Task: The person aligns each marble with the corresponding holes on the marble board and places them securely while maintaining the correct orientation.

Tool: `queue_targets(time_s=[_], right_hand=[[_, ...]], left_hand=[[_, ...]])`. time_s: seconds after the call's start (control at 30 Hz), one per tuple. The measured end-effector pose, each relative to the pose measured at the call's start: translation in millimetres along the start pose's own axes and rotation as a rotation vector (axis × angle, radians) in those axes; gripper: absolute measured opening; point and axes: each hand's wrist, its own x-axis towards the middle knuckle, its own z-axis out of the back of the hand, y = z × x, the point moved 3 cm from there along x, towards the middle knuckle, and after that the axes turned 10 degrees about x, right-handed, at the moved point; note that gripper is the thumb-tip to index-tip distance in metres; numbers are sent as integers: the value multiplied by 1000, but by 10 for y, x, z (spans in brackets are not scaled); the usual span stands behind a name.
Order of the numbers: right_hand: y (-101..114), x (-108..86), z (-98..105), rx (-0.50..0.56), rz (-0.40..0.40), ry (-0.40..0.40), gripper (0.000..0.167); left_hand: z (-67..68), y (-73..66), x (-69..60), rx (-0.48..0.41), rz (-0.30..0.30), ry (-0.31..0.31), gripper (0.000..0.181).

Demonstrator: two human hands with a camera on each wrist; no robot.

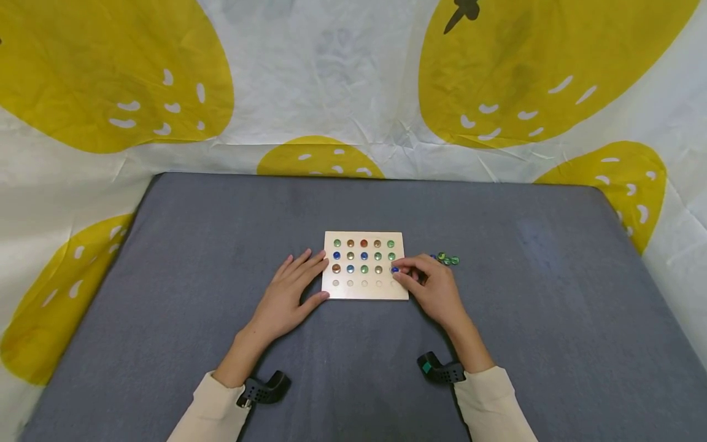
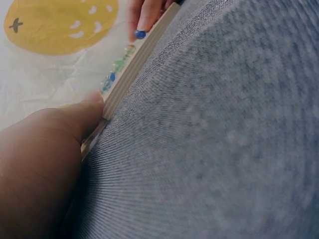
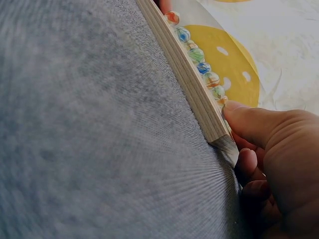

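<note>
A pale wooden board with rows of round hollows lies flat on the grey cloth. Glass marbles in green, orange, red and blue fill its back rows, such as a red marble; the front row's hollows hold none. My left hand lies spread, its fingertips and thumb touching the board's left edge. At the right end of the third row, my right hand pinches a blue marble between thumb and finger. The blue marble also shows in the left wrist view. In the right wrist view the fingers hide it.
Several loose green and blue marbles lie on the cloth just beyond the right hand. The grey cloth-covered table ends at the back against a white curtain with yellow fruit prints. Each wrist wears a black camera mount.
</note>
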Motion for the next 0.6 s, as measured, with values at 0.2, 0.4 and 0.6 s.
queue_targets(time_s=[0.2, 0.4, 0.6], right_hand=[[-4, 9, 14, 8, 6, 4, 14], [-15, 24, 22, 4, 34, 8, 15], [-14, 25, 28, 14, 12, 16, 14]], left_hand=[[4, -9, 19, -5, 1, -2, 62], [16, -19, 33, -8, 8, 2, 61], [28, -26, 36, -9, 7, -2, 60]])
